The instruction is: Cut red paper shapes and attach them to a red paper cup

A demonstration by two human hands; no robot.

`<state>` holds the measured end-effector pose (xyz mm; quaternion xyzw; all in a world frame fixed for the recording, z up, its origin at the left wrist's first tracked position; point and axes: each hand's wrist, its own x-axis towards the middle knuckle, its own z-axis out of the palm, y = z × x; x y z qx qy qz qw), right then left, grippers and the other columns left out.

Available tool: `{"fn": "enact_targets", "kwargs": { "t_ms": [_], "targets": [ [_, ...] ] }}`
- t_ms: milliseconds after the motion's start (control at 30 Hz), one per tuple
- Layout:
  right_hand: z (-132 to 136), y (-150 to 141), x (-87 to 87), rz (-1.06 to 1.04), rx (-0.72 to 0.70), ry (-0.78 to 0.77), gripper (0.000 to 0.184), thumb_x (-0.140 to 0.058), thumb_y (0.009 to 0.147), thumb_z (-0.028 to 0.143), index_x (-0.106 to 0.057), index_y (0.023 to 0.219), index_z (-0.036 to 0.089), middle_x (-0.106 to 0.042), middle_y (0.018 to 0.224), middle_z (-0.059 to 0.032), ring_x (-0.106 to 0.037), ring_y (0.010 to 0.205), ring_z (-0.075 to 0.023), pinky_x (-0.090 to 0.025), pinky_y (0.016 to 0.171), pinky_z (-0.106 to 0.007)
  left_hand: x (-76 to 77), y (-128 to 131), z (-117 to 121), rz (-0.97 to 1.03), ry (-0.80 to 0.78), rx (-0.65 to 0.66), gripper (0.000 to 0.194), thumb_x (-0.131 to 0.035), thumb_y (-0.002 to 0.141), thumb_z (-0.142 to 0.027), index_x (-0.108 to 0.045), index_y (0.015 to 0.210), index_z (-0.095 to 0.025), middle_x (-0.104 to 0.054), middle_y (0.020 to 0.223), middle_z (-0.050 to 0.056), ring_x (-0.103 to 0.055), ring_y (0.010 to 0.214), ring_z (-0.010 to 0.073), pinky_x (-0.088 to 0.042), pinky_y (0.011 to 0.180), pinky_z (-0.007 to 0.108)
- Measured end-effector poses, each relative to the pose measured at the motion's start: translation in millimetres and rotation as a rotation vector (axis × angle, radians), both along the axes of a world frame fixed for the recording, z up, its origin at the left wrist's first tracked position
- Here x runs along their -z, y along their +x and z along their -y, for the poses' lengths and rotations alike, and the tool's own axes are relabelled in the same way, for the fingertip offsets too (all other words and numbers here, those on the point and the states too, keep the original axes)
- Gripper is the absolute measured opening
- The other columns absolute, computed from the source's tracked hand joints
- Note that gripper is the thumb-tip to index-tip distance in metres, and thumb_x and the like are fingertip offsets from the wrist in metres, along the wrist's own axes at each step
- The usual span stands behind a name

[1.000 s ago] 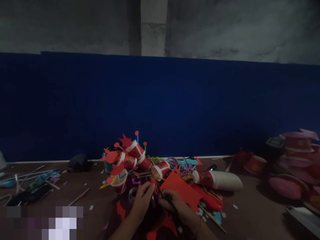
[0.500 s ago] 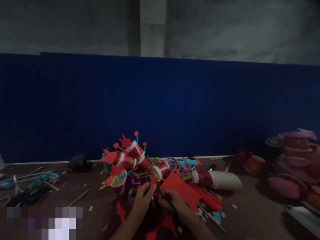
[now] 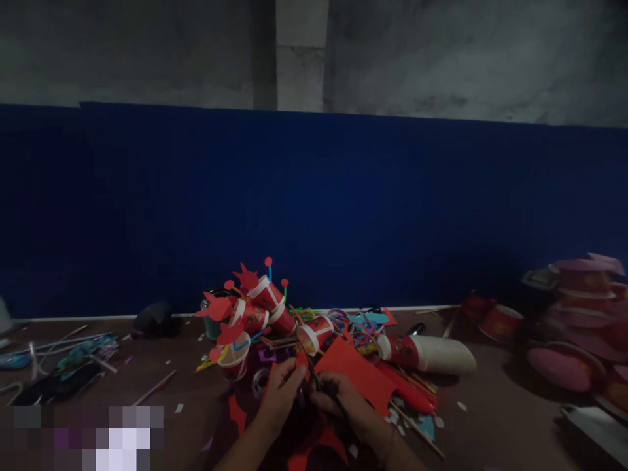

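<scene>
Centre of the dial: two hands, 12 o'clock pointing away from the person.

Hand, left, one: the left hand is pinching a red piece, finger and thumb closed. Hand, right, one: the right hand is gripping the scissors, blades pointing toward 11 o'clock, running close beside the red piece; whether they are biting into it, cannot tell.

Red sheet, one: lying between 2 and 3 o'clock, beside the right hand.

Tape roll, one: sitting at 9 o'clock, just beside the left hand.

Standing cup, one: standing toward 10 o'clock. Lying cup, one: lying at 12 o'clock.

Horned cut-outs, three, and red discs, four: showing between 9 and 11 o'clock.

Red scraps, two larger: one scrap lying at 8 o'clock, another scrap at 6.

Cup stack, one: lying between 2 and 3 o'clock, beyond the red sheet.
</scene>
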<state>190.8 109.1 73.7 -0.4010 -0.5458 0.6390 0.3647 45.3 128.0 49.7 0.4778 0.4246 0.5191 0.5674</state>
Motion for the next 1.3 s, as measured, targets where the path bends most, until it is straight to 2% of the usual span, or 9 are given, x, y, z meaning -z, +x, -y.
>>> {"fn": "enact_targets", "kwargs": {
  "t_ms": [267, 400, 533, 733, 900, 1033, 1167, 1300],
  "targets": [
    [-4, 3, 10.9, 0.031, -0.009, -0.009, 0.039, -0.071, 0.061, 0.052, -0.053, 0.068, 0.018, -0.044, 0.047, 0.0082, -0.034, 0.038, -0.0051, -0.024, 0.038, -0.018, -7.1, 1, 3, -0.001, -0.032, -0.004, 0.042, -0.063, 0.063, -0.058, -0.051, 0.059, -0.018, -0.042, 0.051, -0.006, -0.037, 0.045, 0.0069, -0.029, 0.043, 0.018],
    [-2, 3, 7.0, 0.008, -0.027, -0.010, 0.038, -0.073, 0.061, 0.049, -0.051, 0.067, 0.018, -0.045, 0.050, 0.0076, -0.035, 0.042, -0.0054, -0.024, 0.041, -0.019, -7.8, 1, 4, -0.007, -0.042, -0.001, 0.043, -0.062, 0.063, -0.060, -0.052, 0.060, -0.018, -0.044, 0.049, -0.007, -0.038, 0.042, 0.0071, -0.030, 0.042, 0.019],
    [-1, 1, 3.5, 0.005, -0.011, 0.015, 0.039, -0.074, 0.059, 0.048, -0.051, 0.065, 0.018, -0.046, 0.053, 0.0066, -0.037, 0.045, -0.0064, -0.027, 0.045, -0.020, -7.2, 1, 3, -0.007, -0.021, -0.020, 0.042, -0.062, 0.064, -0.059, -0.056, 0.061, -0.018, -0.051, 0.054, -0.004, -0.044, 0.049, 0.0094, -0.035, 0.047, 0.020],
    [-1, -1, 1.0, 0.048, 0.011, -0.011, 0.041, -0.071, 0.059, 0.053, -0.051, 0.065, 0.018, -0.044, 0.050, 0.0073, -0.035, 0.043, -0.0062, -0.025, 0.042, -0.020, -1.8, -1, 0, -0.042, -0.008, -0.052, 0.042, -0.064, 0.062, -0.057, -0.053, 0.057, -0.018, -0.046, 0.054, -0.005, -0.040, 0.051, 0.0090, -0.033, 0.047, 0.019],
    [2, -1, -4.7, 0.024, -0.003, -0.019, 0.040, -0.072, 0.059, 0.051, -0.051, 0.066, 0.018, -0.045, 0.050, 0.0074, -0.036, 0.043, -0.0061, -0.025, 0.043, -0.019, -4.6, 0, 2, -0.037, -0.019, -0.035, 0.043, -0.063, 0.063, -0.059, -0.053, 0.058, -0.018, -0.047, 0.053, -0.004, -0.039, 0.047, 0.0083, -0.032, 0.044, 0.019],
    [0, -1, 1.1, -0.032, -0.001, -0.008, 0.040, -0.075, 0.056, 0.049, -0.052, 0.065, 0.017, -0.047, 0.054, 0.0064, -0.037, 0.046, -0.0062, -0.026, 0.044, -0.019, -6.0, 0, 2, -0.025, -0.003, -0.046, 0.042, -0.063, 0.062, -0.059, -0.055, 0.060, -0.017, -0.048, 0.056, -0.004, -0.042, 0.051, 0.0094, -0.035, 0.048, 0.019],
    [-4, -1, 9.6, 0.022, 0.009, 0.000, 0.038, -0.074, 0.059, 0.048, -0.052, 0.065, 0.018, -0.045, 0.051, 0.0073, -0.034, 0.042, -0.0058, -0.025, 0.042, -0.019, -3.2, 0, 1, -0.046, -0.004, -0.070, 0.041, -0.063, 0.063, -0.057, -0.055, 0.060, -0.017, -0.045, 0.056, -0.005, -0.039, 0.052, 0.0093, -0.033, 0.048, 0.019],
    [-4, -2, 8.3, 0.058, 0.032, 0.037, 0.039, -0.073, 0.059, 0.050, -0.050, 0.063, 0.018, -0.042, 0.048, 0.0079, -0.033, 0.041, -0.0057, -0.026, 0.042, -0.020, -3.5, 0, 1, -0.034, -0.001, -0.068, 0.041, -0.063, 0.063, -0.057, -0.055, 0.062, -0.018, -0.042, 0.055, -0.005, -0.036, 0.051, 0.0089, -0.031, 0.047, 0.020]
  ]
}}
